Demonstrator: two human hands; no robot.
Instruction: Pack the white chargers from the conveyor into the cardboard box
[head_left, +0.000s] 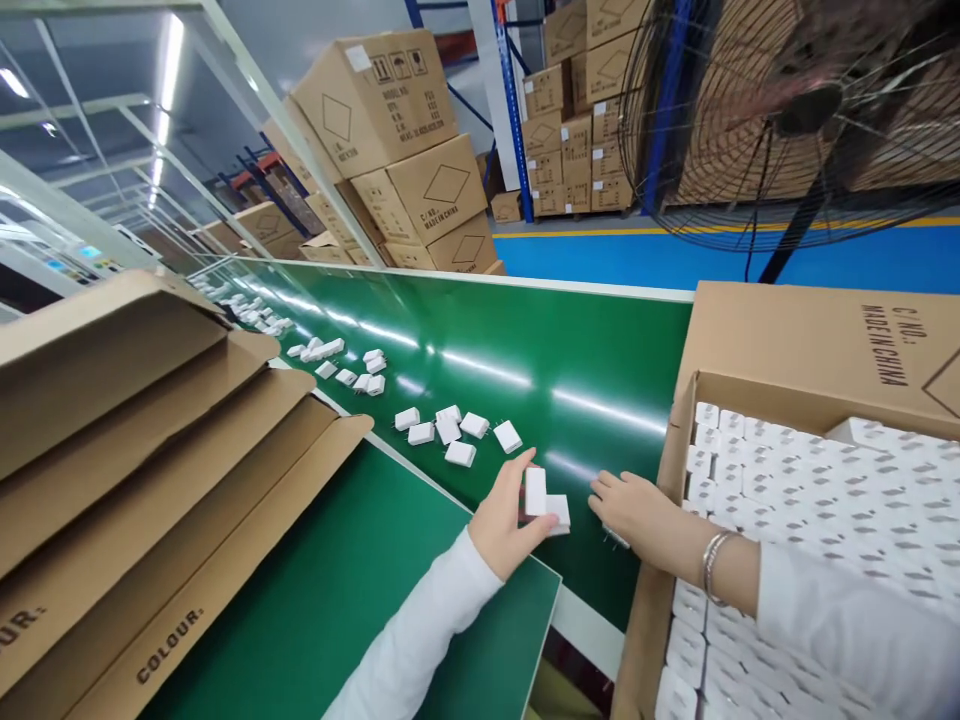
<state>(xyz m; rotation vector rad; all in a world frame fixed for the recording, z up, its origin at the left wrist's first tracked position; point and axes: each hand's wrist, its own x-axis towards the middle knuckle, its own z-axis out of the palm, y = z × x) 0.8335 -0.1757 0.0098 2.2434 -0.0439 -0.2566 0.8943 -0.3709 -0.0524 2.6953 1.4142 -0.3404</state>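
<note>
My left hand (504, 522) is closed around white plug chargers; one charger (535, 491) stands upright between thumb and fingers, and a second white charger (559, 512) sits against it by the thumb. To the right, my right hand (628, 508) is palm down over the green conveyor belt (600, 420), fingers curled. Under it shows the edge of another charger (616, 537) with metal prongs, mostly hidden by the hand. Loose on the belt just beyond my left hand lie several more chargers, the nearest charger (508, 436) with its prongs pointing left.
An open carton (679, 440) packed with rows of white chargers stands at the right, under my right forearm. Stacked flaps of brown cardboard (225, 500) lean in from the left. Behind the belt are piled cartons (420, 190) and a large floor fan (806, 110).
</note>
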